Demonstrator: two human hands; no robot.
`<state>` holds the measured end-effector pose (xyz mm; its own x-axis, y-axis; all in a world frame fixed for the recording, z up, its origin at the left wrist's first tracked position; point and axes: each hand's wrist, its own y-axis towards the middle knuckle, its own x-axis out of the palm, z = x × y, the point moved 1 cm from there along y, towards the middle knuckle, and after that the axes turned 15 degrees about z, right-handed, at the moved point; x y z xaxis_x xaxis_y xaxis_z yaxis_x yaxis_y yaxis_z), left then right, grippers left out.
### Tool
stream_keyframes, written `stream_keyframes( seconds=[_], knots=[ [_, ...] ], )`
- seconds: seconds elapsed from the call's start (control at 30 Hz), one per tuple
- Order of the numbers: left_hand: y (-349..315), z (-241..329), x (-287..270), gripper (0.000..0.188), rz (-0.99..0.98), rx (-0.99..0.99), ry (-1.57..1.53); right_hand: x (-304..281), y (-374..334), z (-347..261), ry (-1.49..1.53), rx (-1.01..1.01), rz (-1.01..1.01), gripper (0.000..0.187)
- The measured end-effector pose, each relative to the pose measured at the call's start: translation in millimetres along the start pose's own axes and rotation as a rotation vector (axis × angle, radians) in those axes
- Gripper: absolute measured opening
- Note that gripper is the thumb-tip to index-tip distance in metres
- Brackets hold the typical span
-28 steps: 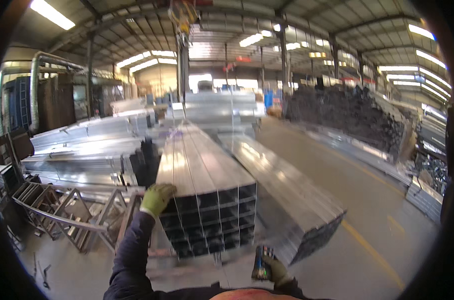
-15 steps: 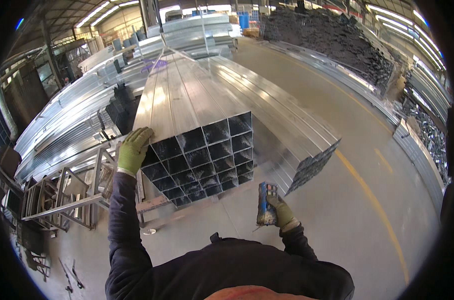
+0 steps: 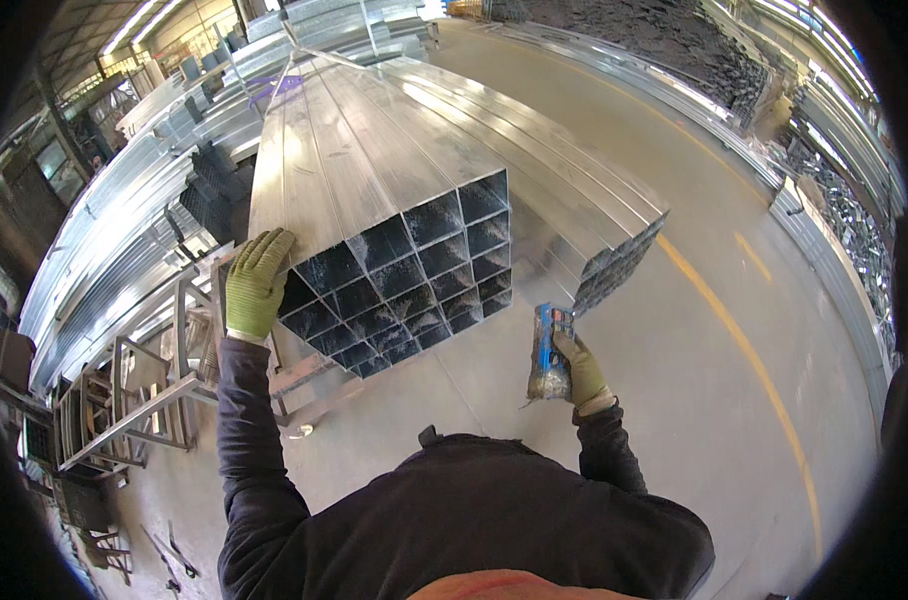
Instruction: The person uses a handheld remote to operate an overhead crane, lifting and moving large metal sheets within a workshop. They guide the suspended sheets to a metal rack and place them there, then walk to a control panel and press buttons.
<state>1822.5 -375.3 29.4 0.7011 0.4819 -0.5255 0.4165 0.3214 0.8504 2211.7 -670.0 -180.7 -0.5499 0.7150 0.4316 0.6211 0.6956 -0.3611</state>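
My left hand, in a green work glove, rests with its fingers laid along the top near corner of a bundle of square metal tubes. The dark hollow ends of the tubes face me in a grid. In my right hand, also gloved in green, is a blue handheld remote control with buttons and a worn, dirty lower part. It is held upright, just nearer to me than a second tube bundle, which lies alongside the first on the right.
Metal frame racks stand at the left, beside long stacked galvanised profiles. A strap runs up from the bundle. Yellow lines mark the floor at right. Dark stacked metal rises at far right.
The view has tilted downward, so the bundles sit higher in the picture. My left hand stays at the bundle's corner. My right hand, with the remote, appears slightly higher and farther right.
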Motion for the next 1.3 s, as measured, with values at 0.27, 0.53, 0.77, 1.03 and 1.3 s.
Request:
stream_keyframes(
  seconds=[0.27,0.53,0.77,1.03,1.3],
  knots=[
    [-2.3,3.1,-9.0,0.037,-0.047,-0.014,0.021,9.8,4.5,-32.5,-0.05,-0.085,0.054,0.047],
    [6.1,3.8,-3.9,0.046,-0.096,0.0,0.063,32.0,62.5,-54.7,0.071,-0.034,-0.055,0.046],
    [6.0,8.8,-7.8,0.048,-0.144,-0.006,0.165,54.2,97.5,-53.6,0.171,-0.012,-0.14,0.041],
    [-2.0,18.6,-11.1,0.039,-0.124,-0.044,0.183,84.0,110.2,-72.2,0.167,0.015,-0.205,0.041],
    [4.3,32.3,-13.6,0.042,-0.13,-0.088,0.167,96.9,98.7,-103.8,0.101,0.053,-0.182,0.044]
  ],
)
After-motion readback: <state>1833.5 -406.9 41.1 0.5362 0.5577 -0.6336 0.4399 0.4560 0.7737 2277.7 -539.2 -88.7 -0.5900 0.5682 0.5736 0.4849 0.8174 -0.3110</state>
